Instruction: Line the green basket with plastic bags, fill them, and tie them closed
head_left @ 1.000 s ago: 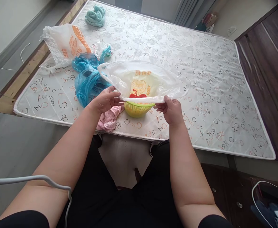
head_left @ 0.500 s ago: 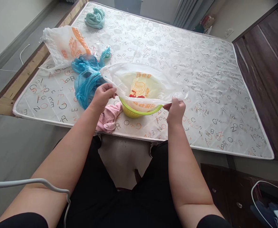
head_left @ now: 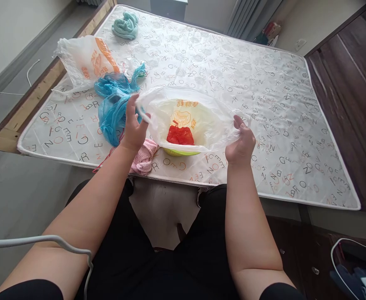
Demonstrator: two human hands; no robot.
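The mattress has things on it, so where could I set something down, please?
The mattress has bare patches between the right hand and dark wooden panel, and right of the teal cloth. It is crowded around the left hand: blue bag, pink cloth, opened white bag.

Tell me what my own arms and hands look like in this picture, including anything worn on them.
Your left hand and right hand are ungloved. Plain black fabric sleeves, one on the left arm and one on the right, leave both forearms uncovered. A slim, light-grey cable crosses the view over the left arm.
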